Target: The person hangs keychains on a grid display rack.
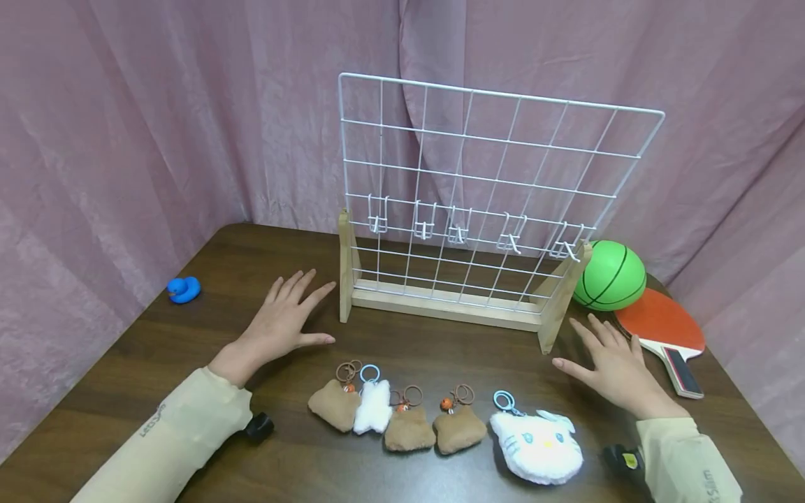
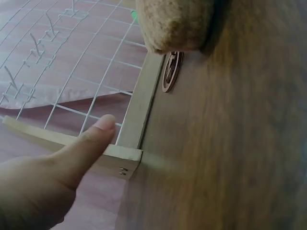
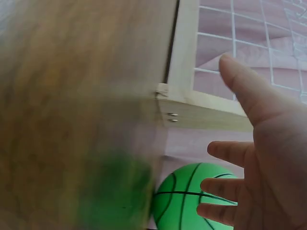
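My left hand [image 1: 277,321] is spread palm down near the left foot of a white wire grid rack [image 1: 440,297] with wooden supports. Nothing is in it. On the other side my right hand [image 1: 619,370], also spread and holding nothing, is near the rack's right foot and a paddle. Between the hands lies a row of plush keychains: a brown one [image 1: 335,405], a small white one [image 1: 374,407], two more brown ones [image 1: 410,429] and a larger white cat-face plush [image 1: 539,448]. Several white hooks [image 1: 458,234] hang on the grid.
A green ball [image 1: 610,276] sits behind the red table tennis paddle [image 1: 660,321] at the right. A blue rubber duck [image 1: 184,289] stands near the table's left edge. Pink curtains [image 1: 189,105] hang behind the brown wooden table [image 1: 163,363].
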{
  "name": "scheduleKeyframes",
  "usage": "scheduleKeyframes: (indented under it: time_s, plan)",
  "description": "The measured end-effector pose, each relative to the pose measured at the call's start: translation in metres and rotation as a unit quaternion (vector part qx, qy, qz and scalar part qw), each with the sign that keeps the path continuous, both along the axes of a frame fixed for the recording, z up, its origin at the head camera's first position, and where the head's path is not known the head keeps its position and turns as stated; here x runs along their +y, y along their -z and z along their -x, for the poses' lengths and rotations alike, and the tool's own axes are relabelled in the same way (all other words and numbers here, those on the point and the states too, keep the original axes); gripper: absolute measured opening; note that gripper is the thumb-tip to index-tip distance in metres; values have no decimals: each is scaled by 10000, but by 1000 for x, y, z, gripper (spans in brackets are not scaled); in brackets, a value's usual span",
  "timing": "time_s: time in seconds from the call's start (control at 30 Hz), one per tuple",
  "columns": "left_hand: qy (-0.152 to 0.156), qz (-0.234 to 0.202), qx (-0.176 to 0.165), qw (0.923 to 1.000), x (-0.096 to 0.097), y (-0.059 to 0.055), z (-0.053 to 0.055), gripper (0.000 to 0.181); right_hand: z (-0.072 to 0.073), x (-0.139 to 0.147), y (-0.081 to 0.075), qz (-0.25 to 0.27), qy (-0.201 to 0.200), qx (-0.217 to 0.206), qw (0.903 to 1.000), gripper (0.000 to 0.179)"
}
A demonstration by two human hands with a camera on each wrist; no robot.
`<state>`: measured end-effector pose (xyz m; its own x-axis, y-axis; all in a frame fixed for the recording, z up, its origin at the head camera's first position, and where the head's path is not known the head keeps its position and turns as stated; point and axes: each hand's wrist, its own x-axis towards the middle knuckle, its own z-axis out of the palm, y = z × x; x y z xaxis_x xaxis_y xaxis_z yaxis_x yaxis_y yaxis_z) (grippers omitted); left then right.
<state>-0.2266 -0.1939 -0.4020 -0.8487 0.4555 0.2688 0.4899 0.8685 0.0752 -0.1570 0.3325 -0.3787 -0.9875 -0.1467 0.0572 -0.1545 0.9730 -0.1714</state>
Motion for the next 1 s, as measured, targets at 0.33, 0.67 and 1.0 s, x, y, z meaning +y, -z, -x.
scheduleKeyframes:
  time_s: [0.33, 0.67, 1.0]
  plan:
    - [-171, -696, 160, 9973, 6, -10, 0, 93, -6, -1, -22, 195, -197, 185, 9994, 82]
    - [-182, -1631, -110, 9864, 9, -13, 5, 83, -17, -7, -43, 377, -408, 176, 9983, 72]
    - [9, -2812, -752, 9567, 12, -14, 12, 76, -24, -21, -56, 533, -659, 490, 9952, 64]
